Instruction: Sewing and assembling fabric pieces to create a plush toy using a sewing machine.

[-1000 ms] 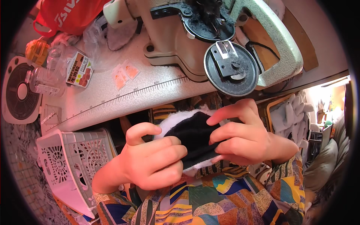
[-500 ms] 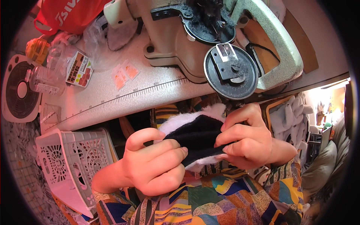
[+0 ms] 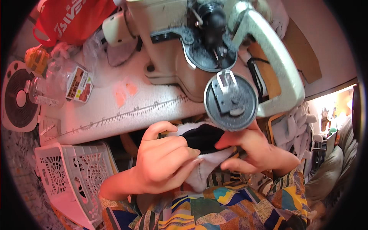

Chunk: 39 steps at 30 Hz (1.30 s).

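Note:
A soft piece with black lining (image 3: pixel 201 138) and white fleecy cloth (image 3: pixel 203 174) hangs below the table edge. My left hand (image 3: pixel 165 161) pinches its left side, thumb and fingers closed on the edge and the index finger crooked. On the other side, my right hand (image 3: pixel 255 149) grips the piece; a toothed black disc (image 3: pixel 232 103) hides some of its fingers. The disc belongs to a beige sewing machine (image 3: pixel 168 57) just beyond my hands. A seam line shows on the white cloth.
On the metal table (image 3: pixel 103 101) lie orange-white slips (image 3: pixel 132 89), a small food packet (image 3: pixel 79 86), a clear plastic jar (image 3: pixel 50 100) and a red bag (image 3: pixel 74 23). A white lattice crate (image 3: pixel 74 151) stands lower left. Pale fleecy pieces (image 3: pixel 291 134) are piled at the right.
The machine and table sit lower in view. The fleecy piece has turned, showing more white cloth below the black. My right hand has moved partly behind the disc, its grip changed.

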Each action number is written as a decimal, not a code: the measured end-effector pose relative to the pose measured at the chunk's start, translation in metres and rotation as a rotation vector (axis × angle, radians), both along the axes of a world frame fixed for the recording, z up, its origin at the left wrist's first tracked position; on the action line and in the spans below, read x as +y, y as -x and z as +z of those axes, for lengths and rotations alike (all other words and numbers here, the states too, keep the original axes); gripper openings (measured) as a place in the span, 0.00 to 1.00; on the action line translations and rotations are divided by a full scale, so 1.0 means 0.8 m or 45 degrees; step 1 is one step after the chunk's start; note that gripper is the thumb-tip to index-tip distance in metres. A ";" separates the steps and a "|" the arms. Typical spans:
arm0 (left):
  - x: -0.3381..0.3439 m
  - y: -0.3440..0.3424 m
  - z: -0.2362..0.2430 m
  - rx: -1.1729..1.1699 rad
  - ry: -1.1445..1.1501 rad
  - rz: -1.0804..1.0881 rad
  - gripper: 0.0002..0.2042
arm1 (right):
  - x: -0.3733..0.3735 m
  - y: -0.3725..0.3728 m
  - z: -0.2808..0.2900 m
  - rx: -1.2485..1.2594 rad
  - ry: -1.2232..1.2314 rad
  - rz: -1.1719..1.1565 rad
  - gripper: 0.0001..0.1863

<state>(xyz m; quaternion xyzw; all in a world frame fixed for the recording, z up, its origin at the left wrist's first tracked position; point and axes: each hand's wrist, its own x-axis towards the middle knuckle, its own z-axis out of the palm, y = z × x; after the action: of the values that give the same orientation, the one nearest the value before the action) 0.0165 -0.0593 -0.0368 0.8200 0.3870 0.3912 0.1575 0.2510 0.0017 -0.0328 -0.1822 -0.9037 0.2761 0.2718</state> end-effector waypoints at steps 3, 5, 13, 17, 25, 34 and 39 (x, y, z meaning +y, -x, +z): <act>0.022 0.000 -0.002 -0.040 0.026 0.039 0.09 | 0.021 0.003 -0.008 0.017 0.144 -0.033 0.20; 0.042 0.001 0.003 -0.053 0.021 0.076 0.08 | 0.037 -0.001 -0.027 0.042 0.176 -0.207 0.19; 0.075 0.004 0.052 -0.090 -0.258 0.301 0.09 | 0.097 0.005 0.005 0.422 0.128 -0.107 0.10; 0.069 0.006 0.060 0.047 -0.423 0.470 0.11 | 0.116 0.034 -0.015 0.555 0.207 -0.014 0.08; 0.076 -0.007 0.047 0.210 -0.648 0.449 0.13 | 0.110 0.012 0.010 0.507 -0.030 -0.233 0.13; 0.083 -0.004 0.037 0.100 -0.747 0.395 0.14 | 0.098 0.019 0.011 0.607 0.215 -0.327 0.10; 0.080 -0.001 0.033 0.093 -0.703 0.396 0.14 | 0.050 0.044 -0.015 1.173 0.539 -0.670 0.17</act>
<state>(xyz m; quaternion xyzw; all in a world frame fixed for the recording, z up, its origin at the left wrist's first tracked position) 0.0171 0.0049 -0.0101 0.7761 0.3924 0.4713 -0.1469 0.2161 0.0418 -0.0451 -0.3122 -0.5412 0.4251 0.6549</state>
